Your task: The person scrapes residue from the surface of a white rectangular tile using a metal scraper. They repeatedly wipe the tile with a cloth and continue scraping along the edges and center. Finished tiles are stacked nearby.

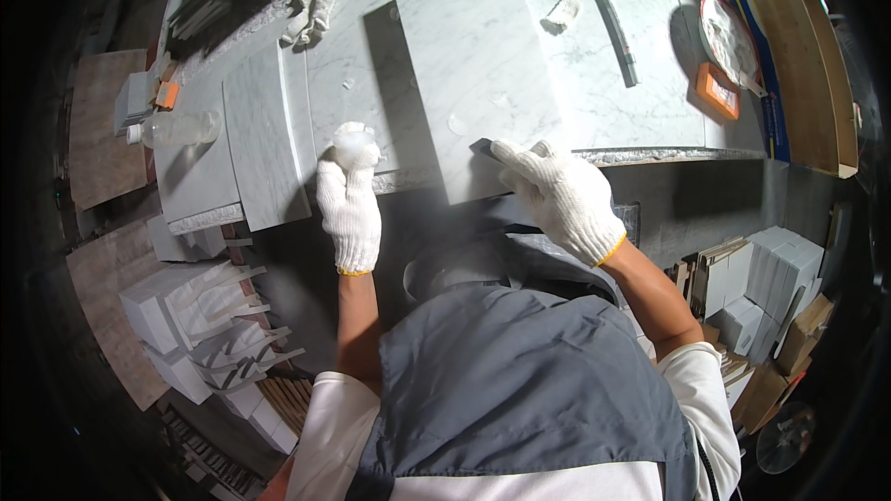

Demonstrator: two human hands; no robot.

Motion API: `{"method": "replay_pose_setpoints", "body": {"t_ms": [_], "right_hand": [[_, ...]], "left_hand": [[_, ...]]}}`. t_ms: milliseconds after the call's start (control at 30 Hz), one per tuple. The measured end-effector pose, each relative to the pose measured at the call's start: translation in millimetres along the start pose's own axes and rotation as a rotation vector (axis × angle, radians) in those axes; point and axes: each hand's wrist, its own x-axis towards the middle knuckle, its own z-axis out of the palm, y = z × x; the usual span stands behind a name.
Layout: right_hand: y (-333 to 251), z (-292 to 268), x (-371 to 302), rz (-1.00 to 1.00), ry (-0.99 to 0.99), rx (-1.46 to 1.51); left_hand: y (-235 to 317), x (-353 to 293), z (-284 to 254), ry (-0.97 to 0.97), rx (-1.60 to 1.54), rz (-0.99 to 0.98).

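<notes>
My left hand [351, 199], in a white knit glove, is closed at the worktable's front edge around a pale, cloudy lump [354, 143], whose kind I cannot make out. The gloved right hand [557, 190] pinches a small dark flat blade [484, 147], its tip over a long white-grey marble slab [478, 56]. That slab lies raised at a slant on other marble pieces, and its near end juts past the table edge. Small translucent smears show on its face near the blade.
Another marble slab [264, 134] and a clear bottle [186, 128] are on the left. Spare gloves [318, 0] lie behind. Rightward are a marker-like tube [618, 40], an orange tape measure [717, 91] and an open cardboard box [798, 65]. Stacked tiles [176, 301] stand below left.
</notes>
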Motion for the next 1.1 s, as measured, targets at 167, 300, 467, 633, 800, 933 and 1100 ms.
{"method": "replay_pose_setpoints", "body": {"t_ms": [167,300,467,633,800,933,1100], "right_hand": [[0,3,2,-0.004,0.109,0.019],[-6,11,24,-0.021,0.084,-0.060],[-1,23,28,0.002,-0.011,-0.115],[9,13,3,-0.038,0.039,-0.077],[8,2,-12,0.027,0.119,0.087],[10,6,-15,-0.037,0.205,0.142],[13,12,-17,-0.016,0.238,0.127]], "left_hand": [[5,-6,5,-0.063,0.190,-0.061],[12,-8,13,-0.141,0.190,-0.053],[17,-8,14,-0.109,0.184,-0.065],[12,-9,6,-0.105,0.448,0.107],[5,-11,9,-0.131,0.656,0.280],[11,-10,13,-0.164,0.871,0.356],[22,-9,16,-0.209,1.136,0.446]]}}
